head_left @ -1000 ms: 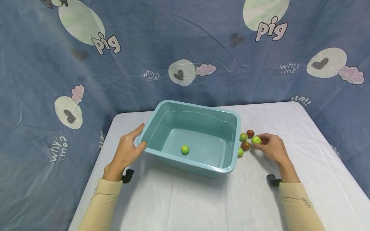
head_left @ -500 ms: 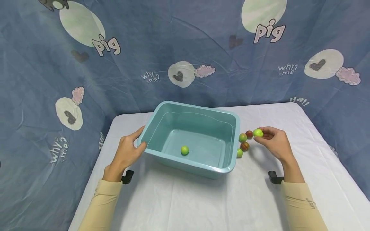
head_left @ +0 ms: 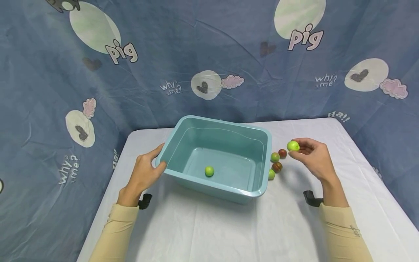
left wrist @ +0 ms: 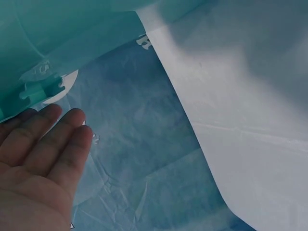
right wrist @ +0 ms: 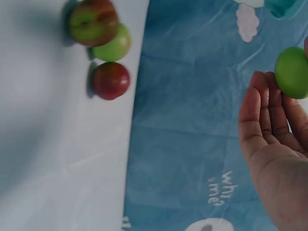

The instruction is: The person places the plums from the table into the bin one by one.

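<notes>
My left hand (head_left: 145, 174) holds the left end of a teal plastic tub (head_left: 212, 185), thumb over the rim; the left wrist view shows its fingers (left wrist: 72, 139) against the outside. Inside the tub lies one round green fruit (head_left: 209, 171). To the right, my right hand (head_left: 312, 156) pinches a small green lime-like fruit (head_left: 293, 146) between thumb and fingers, raised above the table. In the right wrist view that fruit (right wrist: 292, 72) looks smooth and oval. Beside the tub's right wall are a red fruit (head_left: 282, 153), a reddish-brown one (head_left: 276, 167) and two green ones (head_left: 275, 157).
A white cloth (head_left: 209, 233) covers the table. Behind and to the left hangs a blue printed curtain (head_left: 147, 98), close past the table's back edge. The tub's right wall partly hides the nearest green fruit (head_left: 271, 174).
My right hand has lifted the green lime-like fruit up from the group beside the tub and drawn slightly right and away. My left hand and the tub have stayed in place.
</notes>
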### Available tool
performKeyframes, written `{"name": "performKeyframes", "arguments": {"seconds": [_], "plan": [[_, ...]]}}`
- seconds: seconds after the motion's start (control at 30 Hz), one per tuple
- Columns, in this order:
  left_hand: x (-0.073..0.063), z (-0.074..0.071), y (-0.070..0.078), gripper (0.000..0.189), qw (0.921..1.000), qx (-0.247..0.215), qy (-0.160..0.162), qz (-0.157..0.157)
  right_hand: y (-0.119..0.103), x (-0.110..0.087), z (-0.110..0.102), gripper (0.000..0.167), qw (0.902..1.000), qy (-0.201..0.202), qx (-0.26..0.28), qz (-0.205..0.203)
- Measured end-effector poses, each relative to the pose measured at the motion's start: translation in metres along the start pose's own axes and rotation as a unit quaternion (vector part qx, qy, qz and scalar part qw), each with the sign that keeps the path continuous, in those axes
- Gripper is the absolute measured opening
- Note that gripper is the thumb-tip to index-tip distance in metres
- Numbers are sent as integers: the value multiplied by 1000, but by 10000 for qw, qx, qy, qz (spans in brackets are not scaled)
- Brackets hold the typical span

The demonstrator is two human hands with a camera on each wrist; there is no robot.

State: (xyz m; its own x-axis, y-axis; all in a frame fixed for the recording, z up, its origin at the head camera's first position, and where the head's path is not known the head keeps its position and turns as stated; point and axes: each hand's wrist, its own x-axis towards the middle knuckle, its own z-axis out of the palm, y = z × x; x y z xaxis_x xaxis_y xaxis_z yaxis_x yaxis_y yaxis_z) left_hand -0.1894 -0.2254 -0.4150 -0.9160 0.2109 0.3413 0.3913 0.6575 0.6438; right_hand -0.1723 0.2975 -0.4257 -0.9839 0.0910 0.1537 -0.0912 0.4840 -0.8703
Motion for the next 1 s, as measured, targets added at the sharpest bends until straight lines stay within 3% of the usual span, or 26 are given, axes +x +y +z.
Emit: {"name": "performKeyframes", "arguments": {"seconds": [0.5,1.0], "plan": [[-2,-1,1,61,9999,-77,42,72,-49,11,2,36,9967,-15,409,-701],[-4,-2,-2,61,9999,-88,28,78,-67,25,15,36,9932,-246,506,-1020]]}}
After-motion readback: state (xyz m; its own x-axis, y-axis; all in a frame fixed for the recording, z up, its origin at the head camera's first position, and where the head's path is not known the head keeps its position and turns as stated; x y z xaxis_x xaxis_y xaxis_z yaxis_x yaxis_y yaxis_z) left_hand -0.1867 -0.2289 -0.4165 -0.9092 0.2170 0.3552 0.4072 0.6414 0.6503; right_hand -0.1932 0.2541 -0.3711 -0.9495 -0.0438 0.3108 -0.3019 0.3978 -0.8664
